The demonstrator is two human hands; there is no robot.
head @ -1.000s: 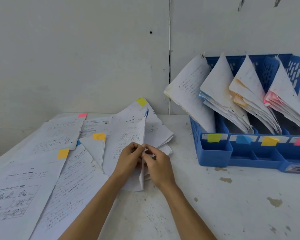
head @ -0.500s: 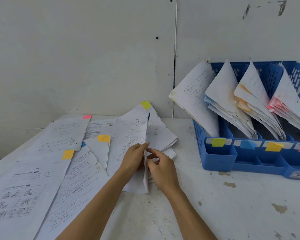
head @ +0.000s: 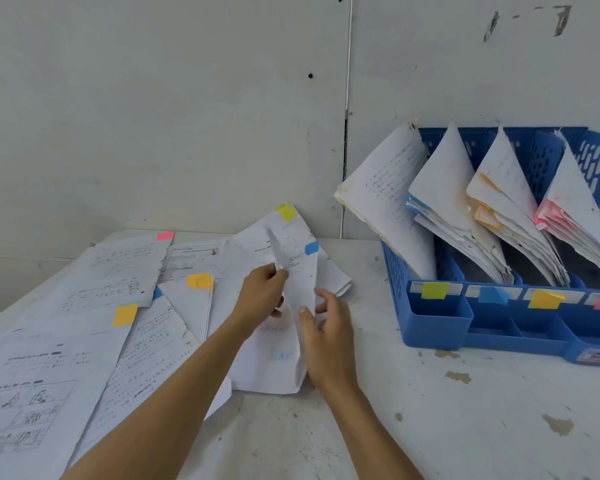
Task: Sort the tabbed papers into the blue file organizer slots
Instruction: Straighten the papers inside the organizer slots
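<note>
Blue-tabbed sheet (head: 297,282) between your hands, left of organizer (head: 437,327). Your left hand (head: 262,296) pinches it; right hand (head: 326,334) slack, thumb touching. Long axis upright, tab end up.

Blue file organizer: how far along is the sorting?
Done: all four slots of the blue file organizer hold stacks. In hand: left hand pinches a blue-tabbed sheet; right hand touches it. Left: several loose tabbed papers on the table.

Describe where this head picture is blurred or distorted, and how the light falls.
Head view: the lifted white sheet with a blue tab is motion-blurred above the left hand; light is soft, without glare; the wide lens seems to tilt the blue plastic file organizer at the right edge.
</note>
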